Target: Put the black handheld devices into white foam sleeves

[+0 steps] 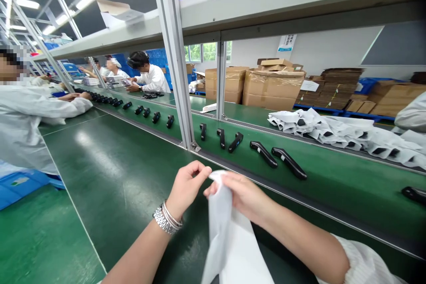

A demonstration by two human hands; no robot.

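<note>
Head view, White wrapper: lower centre, between your hands; you seem to be parting its top edge.
Left hand: fingertips pinched on its corner.
Right hand: fingers closed on its edge.
Next move: likely calls for light finger pressure.
Cut off: its lower end.

A thin white pouch is over the flat green desk, beyond which angled black plastic devices line the long green belt, with crumpled white packets past it at right and square brown cardboard boxes farther behind.
</note>
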